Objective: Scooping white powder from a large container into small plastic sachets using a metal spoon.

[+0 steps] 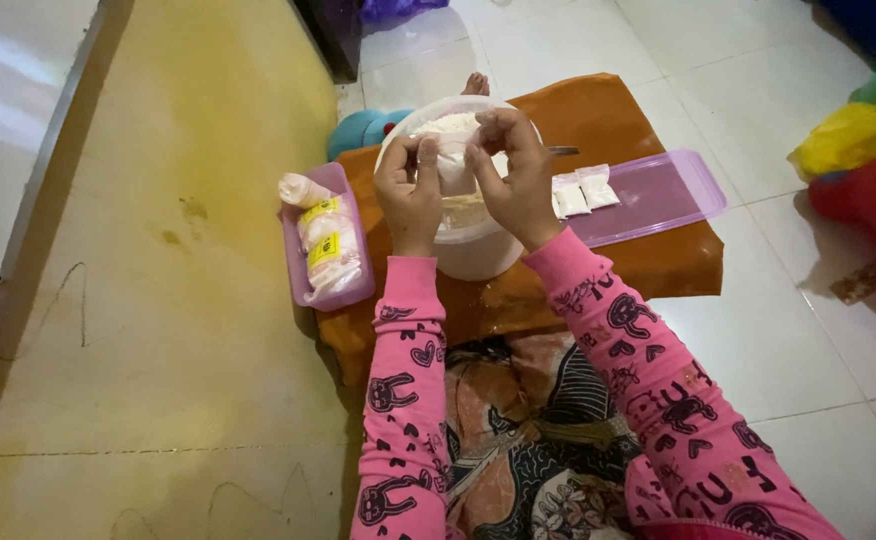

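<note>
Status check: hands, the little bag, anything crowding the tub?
Left hand and right hand both pinch a small clear bag over the white tub. Two filled bags on purple lid, clear of hands.

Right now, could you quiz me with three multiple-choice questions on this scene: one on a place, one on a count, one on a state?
1. Where does the purple box of packets lie?
A. beside the left hand's side of the white tub
B. on the purple lid
C. inside the tub

2. How many small white packets lie on the purple lid?
A. none
B. two
C. five

3. What are the left hand and right hand doing?
A. resting on the floor
B. pinching a small bag over the white tub
C. gripping a spoon

Answers: 1 A, it sits just left of the tub; 2 B, two lie side by side; 3 B, both hands' fingers close on the bag.
</note>
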